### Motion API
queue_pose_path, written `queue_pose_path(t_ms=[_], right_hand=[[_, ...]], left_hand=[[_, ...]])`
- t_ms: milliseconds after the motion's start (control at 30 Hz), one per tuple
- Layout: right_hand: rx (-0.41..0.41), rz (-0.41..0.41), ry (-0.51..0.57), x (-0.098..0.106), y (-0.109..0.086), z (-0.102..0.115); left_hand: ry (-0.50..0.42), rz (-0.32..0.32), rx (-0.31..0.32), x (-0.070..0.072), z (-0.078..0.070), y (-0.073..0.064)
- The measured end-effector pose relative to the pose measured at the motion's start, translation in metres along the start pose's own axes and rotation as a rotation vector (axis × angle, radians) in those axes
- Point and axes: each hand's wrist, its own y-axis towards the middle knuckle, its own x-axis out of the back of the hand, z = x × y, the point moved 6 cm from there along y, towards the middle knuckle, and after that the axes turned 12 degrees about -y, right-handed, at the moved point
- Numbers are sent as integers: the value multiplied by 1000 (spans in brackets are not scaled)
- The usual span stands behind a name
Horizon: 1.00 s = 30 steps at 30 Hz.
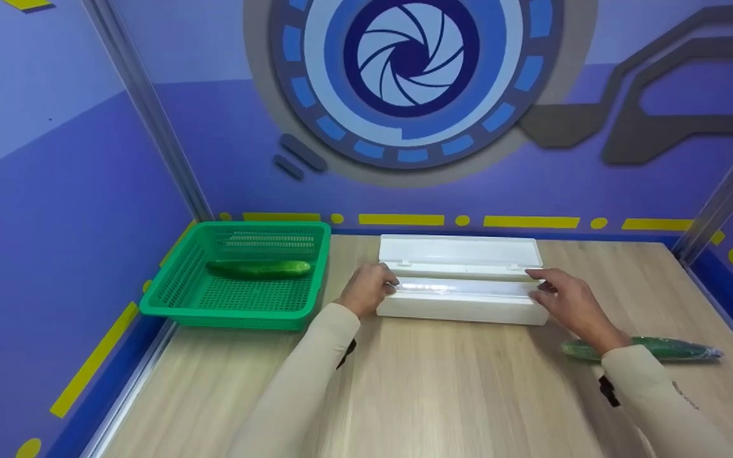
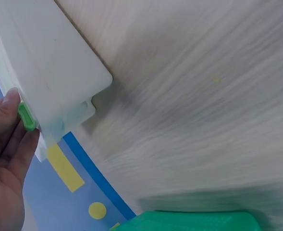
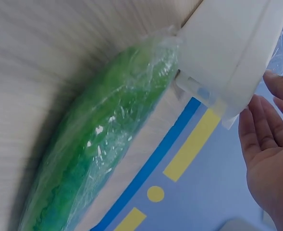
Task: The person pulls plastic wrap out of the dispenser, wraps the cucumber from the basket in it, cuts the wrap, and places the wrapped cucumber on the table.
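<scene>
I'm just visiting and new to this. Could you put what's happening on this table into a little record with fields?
Box: white, lid raised, clear film inside
Left hand: fingers pinch a small green piece at the box's left end
Right hand: at the box's right end; grip unclear
Basket: green, left of the box, holding one cucumber
Wrapped cucumber: on the table, right side

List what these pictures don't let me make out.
- Head: part of the wrapped cucumber, hidden by the right sleeve.
- Left wrist: most of the green basket, cut off by the bottom edge.
- Left wrist: the white box's far end, cut off at the top-left corner.
- Right wrist: one end of that cucumber, below the bottom edge.
- Right wrist: the whole right hand, cut off by the right edge.
</scene>
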Motion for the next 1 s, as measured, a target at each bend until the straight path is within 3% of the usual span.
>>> queue_pose_path(t_ms=[267, 467, 700, 1000], right_hand=[[25, -37, -26, -1, 3, 4], [28, -68, -60, -2, 2, 5], [-30, -62, -18, -3, -1, 2], [-47, -66, 4, -1, -5, 1]], left_hand=[[20, 23, -12, 0, 1, 2], [57, -30, 13, -3, 2, 0], [166, -87, -48, -5, -3, -2], [169, -147, -66, -5, -6, -2]])
